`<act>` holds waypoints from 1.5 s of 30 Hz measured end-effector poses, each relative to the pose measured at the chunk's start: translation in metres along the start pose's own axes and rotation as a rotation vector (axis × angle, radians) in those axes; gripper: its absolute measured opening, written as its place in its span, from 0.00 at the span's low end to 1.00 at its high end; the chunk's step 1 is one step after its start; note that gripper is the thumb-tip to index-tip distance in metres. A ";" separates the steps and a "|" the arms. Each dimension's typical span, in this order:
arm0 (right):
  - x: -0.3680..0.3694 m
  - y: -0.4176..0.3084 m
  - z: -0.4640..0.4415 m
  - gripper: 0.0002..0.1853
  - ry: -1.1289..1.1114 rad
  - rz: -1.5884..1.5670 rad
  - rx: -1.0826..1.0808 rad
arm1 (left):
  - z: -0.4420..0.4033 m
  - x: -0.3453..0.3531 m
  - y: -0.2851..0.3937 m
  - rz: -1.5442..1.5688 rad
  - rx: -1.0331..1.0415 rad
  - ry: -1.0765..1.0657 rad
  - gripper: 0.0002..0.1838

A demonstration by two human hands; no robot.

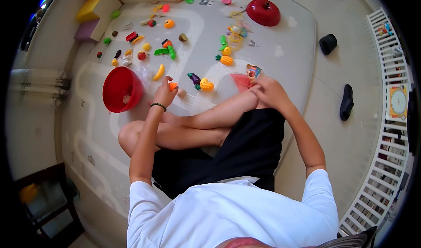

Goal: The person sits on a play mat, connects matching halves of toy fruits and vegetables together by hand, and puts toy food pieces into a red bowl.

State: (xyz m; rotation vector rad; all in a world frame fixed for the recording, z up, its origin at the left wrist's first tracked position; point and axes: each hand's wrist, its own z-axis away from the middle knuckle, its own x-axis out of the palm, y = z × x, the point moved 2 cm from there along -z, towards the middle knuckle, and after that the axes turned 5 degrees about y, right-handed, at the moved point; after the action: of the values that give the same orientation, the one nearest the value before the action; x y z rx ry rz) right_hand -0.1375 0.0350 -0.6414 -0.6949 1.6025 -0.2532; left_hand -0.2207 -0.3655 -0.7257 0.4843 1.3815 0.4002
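Low over the mat, my left hand (163, 94), a dark beaded bracelet at its wrist, has its fingers closed around a small orange toy piece (173, 86). Just beyond it lies a toy banana (159, 72), and to the right are a toy eggplant (194, 79) and a yellow toy pineapple (205, 85). A red bowl (139, 90) stands left of this hand with a pale piece inside. My right hand (272, 92) rests on my knee, fingers loosely bent. Near its fingertips are a translucent red triangular piece (239, 81) and a colourful printed figure (253, 71).
Toy fruits and vegetables lie scattered over the grey mat (206, 33), including a tomato (141, 55) and an orange (169, 23). A red lid (263, 12) lies at the back right. Black slippers (346, 102) and a white slatted fence (380, 160) are on the right.
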 end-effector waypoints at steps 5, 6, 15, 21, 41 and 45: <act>0.052 0.045 -0.074 0.22 -0.346 0.168 0.186 | 0.008 -0.058 -0.022 0.001 0.104 0.312 0.33; 0.069 0.050 -0.087 0.22 -0.352 0.160 0.159 | 0.012 -0.068 -0.013 -0.036 0.033 0.281 0.31; 0.163 0.049 -0.155 0.30 -0.257 0.391 0.183 | -0.040 0.015 -0.041 -0.359 -0.005 -0.136 0.26; 0.167 0.053 -0.145 0.26 -0.038 0.250 0.214 | -0.044 0.030 0.001 -0.452 0.223 0.091 0.28; 0.149 -0.044 -0.106 0.17 -0.635 -1.408 0.518 | 0.036 0.025 0.090 -0.205 0.848 0.313 0.18; 0.164 -0.020 -0.106 0.21 -0.539 -1.320 0.623 | 0.050 0.017 0.084 -0.035 0.810 0.369 0.21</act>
State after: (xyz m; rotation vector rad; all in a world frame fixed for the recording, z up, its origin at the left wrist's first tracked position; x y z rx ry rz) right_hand -0.2346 -0.0980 -0.7478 -1.0998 0.3025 -1.3223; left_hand -0.1674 -0.2907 -0.6876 1.0820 1.8943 -0.1350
